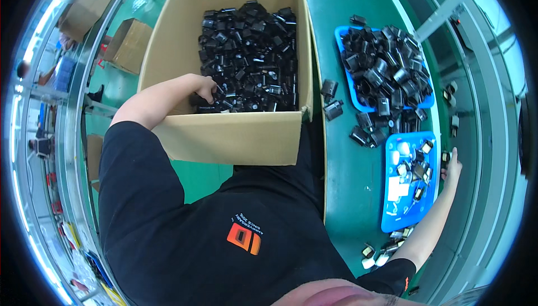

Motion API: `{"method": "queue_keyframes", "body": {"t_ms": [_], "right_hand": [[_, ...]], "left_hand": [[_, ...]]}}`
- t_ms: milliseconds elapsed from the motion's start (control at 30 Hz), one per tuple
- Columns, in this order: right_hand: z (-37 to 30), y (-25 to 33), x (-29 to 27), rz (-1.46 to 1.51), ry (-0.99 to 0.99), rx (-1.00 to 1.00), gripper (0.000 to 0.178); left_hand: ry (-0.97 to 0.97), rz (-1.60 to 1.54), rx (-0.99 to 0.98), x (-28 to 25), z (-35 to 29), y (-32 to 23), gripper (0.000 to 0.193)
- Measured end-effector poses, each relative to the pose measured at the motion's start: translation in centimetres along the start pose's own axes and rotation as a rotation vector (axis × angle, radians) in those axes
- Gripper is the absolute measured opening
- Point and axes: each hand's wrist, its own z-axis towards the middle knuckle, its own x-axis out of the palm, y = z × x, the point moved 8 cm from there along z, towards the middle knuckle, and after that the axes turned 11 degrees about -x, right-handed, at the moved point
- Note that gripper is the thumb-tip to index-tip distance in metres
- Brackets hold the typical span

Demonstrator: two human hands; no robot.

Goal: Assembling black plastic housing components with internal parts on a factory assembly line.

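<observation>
In the upper middle of the frame, black plastic casings (pixel 252 51) fill a cardboard carton (pixel 235 136), and the left grip (pixel 207 88) curls at the heap's lower left. At far right, the right grip (pixel 451 166) has its fingers around or against a small black-and-cream part (pixel 445 157), beside the lower blue tray (pixel 400 221). At this angle I cannot tell whether either grip is pinching anything.

The hands work wide apart, so a fumble on one side could go unnoticed. The right forearm runs close to that tray's lower right corner; a careless swing could knock the tray or scatter its contents. The upper blue tray (pixel 354 97) is heaped above its rim, so a bump could spill more casings. Two loose casings (pixel 333 110) near the bench's (pixel 347 194) left edge could roll off if nudged.
</observation>
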Motion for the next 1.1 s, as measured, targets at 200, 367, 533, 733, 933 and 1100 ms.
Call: {"method": "queue_keyframes", "body": {"t_ms": [200,367,533,733,933,1100], "right_hand": [[7.8,-6.4,-3.5,-0.194,-0.325,-0.179,0.061],[4.7,-6.2,-2.7,0.261,-0.252,-0.066,0.030],[6.8,-10.8,-3.7,0.930,-0.063,0.042,0.010],[0.0,-4.6,-4.2,1.712,0.158,-0.035,0.029],[-9.9,3.5,-7.9,1.766,0.289,-0.527,0.038],[-20.1,10.0,-7.0,1.605,0.060,-0.755,0.036]], "left_hand": [[-0.048,0.073,0.071,-0.6,1.7,-1.3,0.053],[-0.025,-0.008,0.111,-0.5,0.6,-0.8,0.045],[-0.263,-0.150,0.259,-6.0,-0.4,-1.0,0.040],[-0.498,0.119,0.196,-13.2,-9.1,-4.7,0.031],[-0.643,-0.350,0.593,-19.4,-13.1,-8.0,0.048],[-0.189,-1.564,0.885,-21.8,-17.0,-9.9,0.048]]}}
